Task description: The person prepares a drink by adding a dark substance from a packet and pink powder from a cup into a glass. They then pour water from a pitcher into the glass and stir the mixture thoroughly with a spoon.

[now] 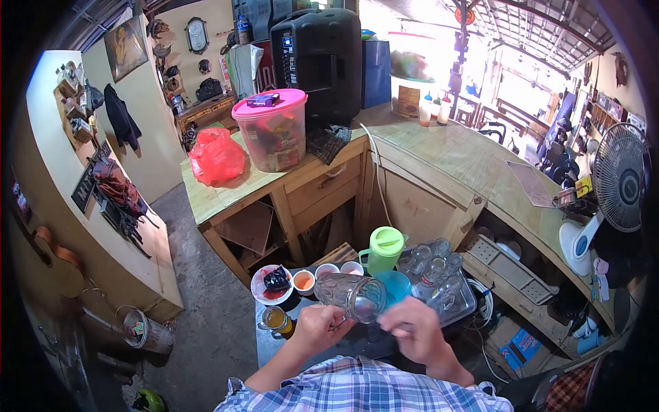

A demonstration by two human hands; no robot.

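Observation:
A large clear patterned glass jar (340,292) lies tilted on its side in the air, its mouth toward the right. My left hand (317,329) is closed around its near underside. By the jar's mouth is my right hand (414,331), fingers curled together; I cannot tell what is in them. Behind the jar stand a lime-green lidded pitcher (384,248) and a translucent blue container (396,285). To the left are small white cups (303,281), a plate (257,285) bearing a dark packet (277,279), and a glass mug (276,318) of yellow-brown liquid.
Several upturned clear glasses (434,271) crowd a metal tray (461,314) on the right. A wooden counter (439,144) wraps round the work table, carrying a pink-lidded tub (271,141), red plastic bag (217,158), black speaker (317,65) and fan (621,178).

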